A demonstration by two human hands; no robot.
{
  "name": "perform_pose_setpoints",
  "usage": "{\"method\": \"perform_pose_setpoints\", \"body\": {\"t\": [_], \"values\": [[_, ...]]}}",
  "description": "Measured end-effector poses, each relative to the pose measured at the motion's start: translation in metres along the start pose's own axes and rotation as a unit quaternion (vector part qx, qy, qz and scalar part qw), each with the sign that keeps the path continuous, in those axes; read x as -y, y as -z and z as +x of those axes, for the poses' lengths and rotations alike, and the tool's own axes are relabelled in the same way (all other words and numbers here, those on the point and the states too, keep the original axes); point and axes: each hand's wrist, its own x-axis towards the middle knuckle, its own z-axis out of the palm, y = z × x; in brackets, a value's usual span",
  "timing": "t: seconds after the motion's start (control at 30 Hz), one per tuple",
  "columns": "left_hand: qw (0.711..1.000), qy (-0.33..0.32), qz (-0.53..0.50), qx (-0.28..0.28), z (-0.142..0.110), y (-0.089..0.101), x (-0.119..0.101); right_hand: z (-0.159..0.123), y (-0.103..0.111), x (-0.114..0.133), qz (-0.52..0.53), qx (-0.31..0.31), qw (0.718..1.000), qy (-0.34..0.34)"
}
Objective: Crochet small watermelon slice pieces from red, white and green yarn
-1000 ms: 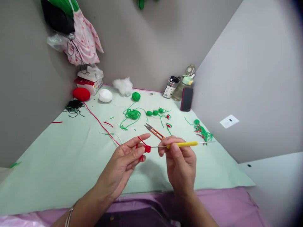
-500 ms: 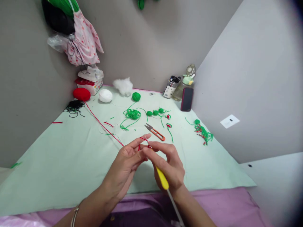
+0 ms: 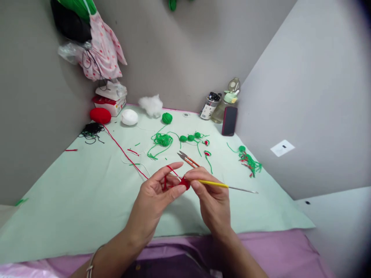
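**A:** ok so what changed in the last half second?

**B:** Not the pale green worktop (image 3: 72, 200), stuff on it is sitting where it was. Left hand (image 3: 153, 197) is roughly in place too, index finger stuck out. The right hand (image 3: 214, 202) is the one that turned.

**A:** any brands?

**B:** Box (image 3: 117, 107) at back left has red print and the pen cup (image 3: 206, 110) has a label, both too small to read.

**A:** and the tool?

**B:** Crochet hook (image 3: 213, 183), yellow handle, gripped in the right fingers. Was angled down at the lap, now sticks out rightward. Red yarn ball (image 3: 100, 115) is back left, its red strand (image 3: 121, 151) running to the left hand. Tiniest bit, the red crochet piece (image 3: 186, 184), is pinched in the left fingers, by the right fingertips.
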Motion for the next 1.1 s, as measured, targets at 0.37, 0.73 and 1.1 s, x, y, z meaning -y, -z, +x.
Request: {"method": "perform_pose_setpoints", "body": {"t": [0.37,0.73,1.1], "values": [[0.994,-0.016,0.069,0.08,0.006,0.019,-0.007,0.007,0.006,-0.003,0.141,-0.005,0.978,-0.154],[0.991,-0.081,0.11,-0.001,-0.002,0.012,-0.012,0.005,0.001,-0.001,0.149,-0.025,0.98,-0.132],[0.987,-0.062,0.144,0.029,0.005,0.019,-0.009,0.006,-0.001,0.001,0.181,-0.046,0.964,-0.189]]}}
